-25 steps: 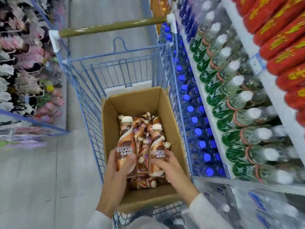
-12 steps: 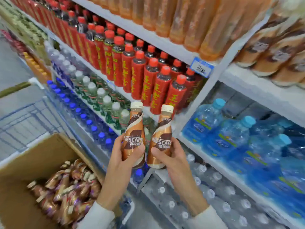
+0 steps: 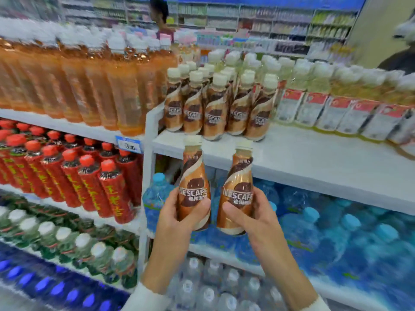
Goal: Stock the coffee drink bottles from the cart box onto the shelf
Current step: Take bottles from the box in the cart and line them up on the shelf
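Note:
My left hand [image 3: 177,218] grips a brown coffee drink bottle [image 3: 193,176] with a cream cap, held upright. My right hand [image 3: 249,218] grips a second coffee bottle [image 3: 239,182] beside it, tilted slightly right. Both bottles are raised just below the front edge of the white shelf [image 3: 314,158]. On that shelf, right above the held bottles, stand several matching coffee bottles [image 3: 215,111] in rows. The cart and its box are out of view.
Orange tea bottles [image 3: 89,86] fill the shelf to the left, red-capped bottles [image 3: 67,176] sit below them. Pale yellow drinks [image 3: 336,108] stand right of the coffee rows. Blue water bottles [image 3: 336,221] lie under the white shelf. A person [image 3: 161,16] stands in the far aisle.
The view has swung up from the cart box to the shelves. Both hands have lifted their bottles from the box up to just below the coffee shelf.

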Demonstrator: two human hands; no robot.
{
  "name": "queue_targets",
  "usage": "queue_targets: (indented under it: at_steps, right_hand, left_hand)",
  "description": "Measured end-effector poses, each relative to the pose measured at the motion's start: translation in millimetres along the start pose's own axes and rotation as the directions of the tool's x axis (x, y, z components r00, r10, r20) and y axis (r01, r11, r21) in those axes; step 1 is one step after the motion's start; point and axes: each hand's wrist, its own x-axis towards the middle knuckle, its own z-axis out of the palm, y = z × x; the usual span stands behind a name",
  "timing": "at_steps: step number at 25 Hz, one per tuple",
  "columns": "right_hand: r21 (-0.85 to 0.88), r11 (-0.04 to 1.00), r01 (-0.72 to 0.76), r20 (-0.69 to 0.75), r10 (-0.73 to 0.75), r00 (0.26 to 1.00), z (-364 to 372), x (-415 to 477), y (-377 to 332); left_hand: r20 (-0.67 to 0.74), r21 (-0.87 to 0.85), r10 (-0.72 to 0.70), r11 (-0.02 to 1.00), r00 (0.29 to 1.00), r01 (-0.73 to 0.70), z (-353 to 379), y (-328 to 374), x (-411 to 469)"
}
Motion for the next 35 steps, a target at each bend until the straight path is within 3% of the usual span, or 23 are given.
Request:
queue_targets:
  at_steps: [9,13,17,26,30,35]
  right_hand:
    - [-0.061,0.981,0.183,-0.132,-0.190,0.973,6.8,60.7,-31.0]
    - [-0.179,0.955,0.235,-0.205,-0.270,0.941,6.6,97.4,-45.4]
    - [-0.330,0.919,0.213,-0.269,-0.308,0.912,-11.8,124.7,-55.2]
    - [-0.416,0.898,0.147,-0.267,-0.275,0.924,-31.0,142.1,-43.6]
    - [-0.521,0.849,0.087,-0.412,-0.339,0.845,-27.8,129.9,-31.6]
    - [-0.608,0.790,0.080,-0.405,-0.395,0.825,-25.6,136.4,-35.6]
  left_hand:
    - [0.193,0.043,0.113,0.991,0.975,-0.123,7.1,35.2,86.8]
    - [0.230,0.178,0.151,0.965,0.961,-0.194,19.2,47.4,134.1]
    - [0.176,0.418,0.192,0.874,0.965,-0.250,59.5,38.4,157.8]
    - [0.053,0.329,0.306,0.894,0.951,-0.306,86.2,6.3,152.9]
    - [-0.021,0.418,0.365,0.849,0.931,-0.324,86.0,-3.8,142.7]
    - [0.000,0.487,0.368,0.812,0.930,-0.321,92.9,2.0,149.3]
